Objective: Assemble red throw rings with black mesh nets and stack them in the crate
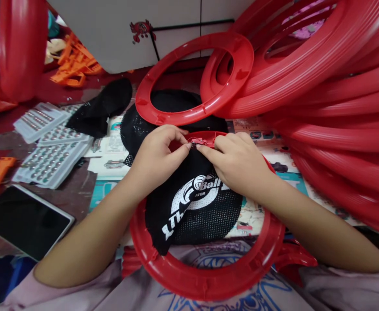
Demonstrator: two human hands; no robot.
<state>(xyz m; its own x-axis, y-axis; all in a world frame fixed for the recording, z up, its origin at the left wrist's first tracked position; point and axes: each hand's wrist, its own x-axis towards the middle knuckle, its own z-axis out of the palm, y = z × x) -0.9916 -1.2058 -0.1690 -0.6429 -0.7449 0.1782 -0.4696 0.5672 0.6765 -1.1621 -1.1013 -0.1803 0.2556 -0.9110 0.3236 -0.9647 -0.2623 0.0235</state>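
Observation:
A red plastic ring lies partly over my lap, with black mesh fabric bearing white lettering across its opening. At the ring's far side, my left hand pinches the upper edge of the fabric between thumb and forefinger. Close beside it, my right hand presses its forefinger on the same edge, its other fingers curled. Between the fingertips is a small red clip-like part on the ring; its details are too small to make out.
Another red ring rests on black mesh fabric beyond my hands. Large stacks of red rings rise at the right. On the left are clear plastic cases of small metal pieces, a phone and orange plastic parts.

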